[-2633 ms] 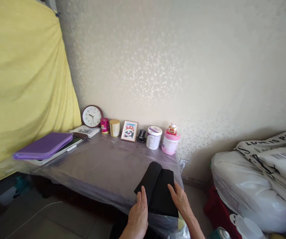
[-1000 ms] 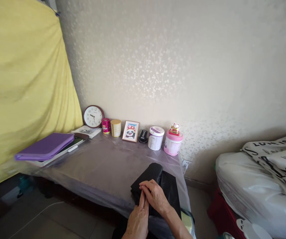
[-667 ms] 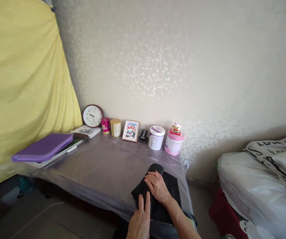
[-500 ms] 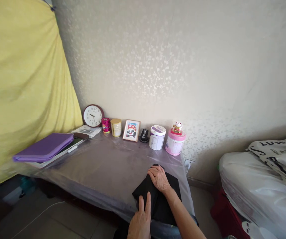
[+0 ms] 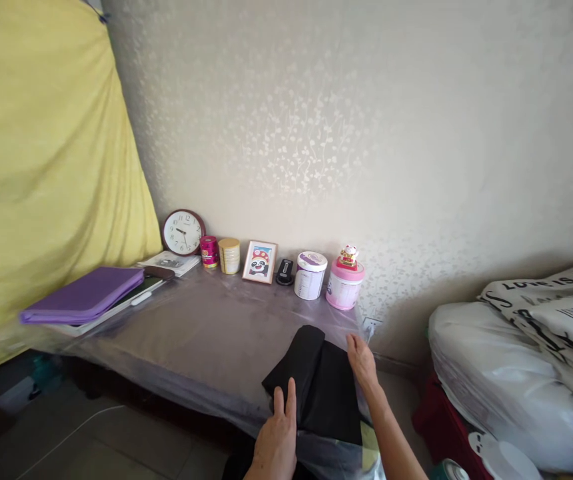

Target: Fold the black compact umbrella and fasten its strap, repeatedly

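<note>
A folded black cloth lies at the near right corner of the table, its left part doubled over into a raised fold. My left hand rests on the near left side of the cloth, two fingers stretched out flat; its thumb is hidden. At the cloth's far right corner is my right hand, its fingers pressed together around the edge. The fingertips' underside is out of sight.
Along the wall stand a clock, a magenta can, a yellow-lidded tub, a framed panda picture, a purple-white tub and a pink tub with a cat figurine. A purple folder lies left; white bags sit right.
My right hand has moved off the top of the fold, rightward to the cloth's right edge. My left hand stays on the cloth. The view has shifted slightly right.
</note>
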Demonstrator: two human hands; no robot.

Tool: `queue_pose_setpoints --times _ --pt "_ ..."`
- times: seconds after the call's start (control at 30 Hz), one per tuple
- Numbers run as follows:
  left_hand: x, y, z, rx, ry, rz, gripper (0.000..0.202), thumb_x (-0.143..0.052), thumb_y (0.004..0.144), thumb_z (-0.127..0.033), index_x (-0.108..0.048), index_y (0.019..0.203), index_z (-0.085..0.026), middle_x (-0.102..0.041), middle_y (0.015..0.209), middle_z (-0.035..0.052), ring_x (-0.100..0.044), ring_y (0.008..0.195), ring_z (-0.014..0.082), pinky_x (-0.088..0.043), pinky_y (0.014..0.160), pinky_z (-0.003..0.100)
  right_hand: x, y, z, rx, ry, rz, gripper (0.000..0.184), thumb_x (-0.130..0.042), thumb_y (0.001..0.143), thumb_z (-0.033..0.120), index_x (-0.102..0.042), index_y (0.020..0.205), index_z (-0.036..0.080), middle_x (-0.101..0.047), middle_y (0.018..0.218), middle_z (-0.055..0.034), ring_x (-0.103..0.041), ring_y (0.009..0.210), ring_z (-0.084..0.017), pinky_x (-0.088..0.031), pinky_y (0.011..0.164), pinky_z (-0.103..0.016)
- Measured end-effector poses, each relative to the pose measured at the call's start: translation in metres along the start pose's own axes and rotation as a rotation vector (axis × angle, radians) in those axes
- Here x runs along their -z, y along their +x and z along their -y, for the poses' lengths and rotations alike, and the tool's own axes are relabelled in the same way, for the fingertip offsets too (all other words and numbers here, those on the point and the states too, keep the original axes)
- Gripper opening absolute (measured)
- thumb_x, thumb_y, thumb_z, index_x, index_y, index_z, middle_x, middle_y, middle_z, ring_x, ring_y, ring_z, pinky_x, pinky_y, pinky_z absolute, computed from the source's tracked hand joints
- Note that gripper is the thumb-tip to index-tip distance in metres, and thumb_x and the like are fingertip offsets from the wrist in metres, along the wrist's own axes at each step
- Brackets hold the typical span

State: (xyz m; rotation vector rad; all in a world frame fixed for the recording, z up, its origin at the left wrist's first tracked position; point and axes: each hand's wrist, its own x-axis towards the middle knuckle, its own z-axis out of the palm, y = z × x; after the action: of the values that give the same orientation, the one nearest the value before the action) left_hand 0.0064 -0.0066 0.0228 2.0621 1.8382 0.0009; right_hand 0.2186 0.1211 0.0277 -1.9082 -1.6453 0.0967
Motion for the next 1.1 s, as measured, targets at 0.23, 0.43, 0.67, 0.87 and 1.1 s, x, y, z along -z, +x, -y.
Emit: queue_pose_setpoints --times 0.23,0.43,0.67,0.87,1.1 --pt "0.003 -0.004 -0.001 -0.012 0.006 -0.02 0.093 -0.034 0.061 0.013 0.003 0.139 -0.02 -0.018 0.143 0.0214 -0.06 0.095 0.0199 -0.046 0.074 0.024 0.024 -0.065 -0.013 -0.242 0.283 0.163 0.04 -0.033 0.081 0.05 -0.06 0.09 0.022 -0.068 0.078 -0.0047 -0.064 0.073 -0.02 -0.045 0.06 -0.026" --pt "0.003 -0.004 -0.001 -0.018 -0.01 -0.027 0.089 -0.039 0.065 0.007 0.003 0.139 -0.019 -0.017 0.144 0.0212 -0.061 0.095 0.0213 -0.046 0.075 0.026 0.023 -0.083 0.009 -0.131 0.334 0.098 0.039 -0.043 0.075 0.055 -0.059 0.08 0.02 -0.064 0.072 -0.0048 -0.061 0.072 -0.022 -0.045 0.065 -0.03" --pt "-0.001 -0.001 0.0 -0.016 -0.056 -0.018 0.095 -0.051 0.066 0.0 0.004 0.14 -0.019 -0.013 0.144 0.0237 -0.061 0.095 0.0233 -0.046 0.075 0.027 0.026 -0.074 0.04 -0.015 0.41 0.11 0.029 -0.047 0.074 0.048 -0.054 0.068 0.021 -0.058 0.063 -0.0009 -0.056 0.062 -0.019 -0.043 0.058 -0.029" --pt "0.005 -0.003 -0.002 -0.018 -0.053 0.003 0.102 -0.05 0.056 0.011 0.002 0.139 -0.017 -0.015 0.143 0.0244 -0.061 0.094 0.0225 -0.048 0.077 0.029 0.017 -0.059 0.08 0.054 0.566 0.138 0.025 -0.048 0.076 0.042 -0.058 0.078 0.019 -0.062 0.074 -0.0023 -0.056 0.071 -0.019 -0.044 0.063 -0.028" --pt "0.009 -0.001 -0.002 -0.016 -0.055 0.021 0.1 -0.051 0.057 0.011 -0.002 0.139 -0.017 -0.015 0.144 0.0228 -0.06 0.096 0.0223 -0.048 0.08 0.028 -0.023 -0.048 0.092 0.023 0.572 0.128 0.024 -0.052 0.074 0.039 -0.061 0.08 0.018 -0.063 0.071 -0.0027 -0.056 0.068 -0.018 -0.043 0.061 -0.027"
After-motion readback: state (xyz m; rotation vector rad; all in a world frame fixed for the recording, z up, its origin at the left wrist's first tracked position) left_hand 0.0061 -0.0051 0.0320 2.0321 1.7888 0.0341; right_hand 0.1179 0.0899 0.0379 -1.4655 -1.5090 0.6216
